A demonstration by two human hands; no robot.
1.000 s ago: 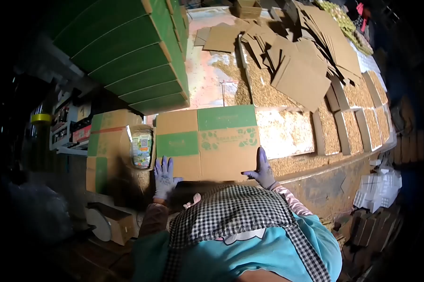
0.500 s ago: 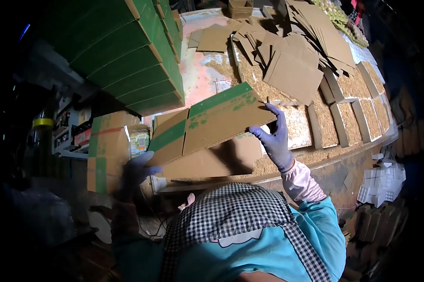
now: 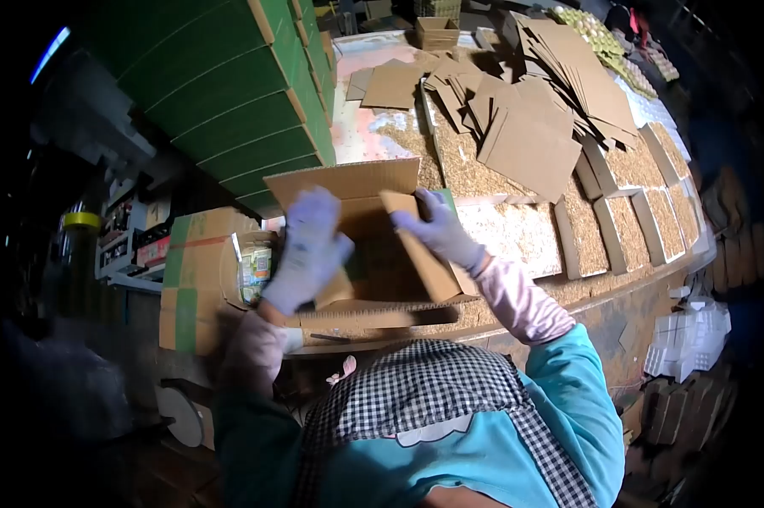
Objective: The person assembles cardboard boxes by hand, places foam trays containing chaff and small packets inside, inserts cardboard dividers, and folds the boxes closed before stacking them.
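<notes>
Brown carton (image 3: 369,222) gapes, right hand (image 3: 440,230) half-spread at its flap (image 3: 423,254), left hand (image 3: 308,245) blurred, grip unclear.

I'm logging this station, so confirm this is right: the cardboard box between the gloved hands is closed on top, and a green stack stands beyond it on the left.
One error: the cardboard box between the left hand and right hand is open on top, as the head view shows. The green stack is beyond it on the left.
</notes>
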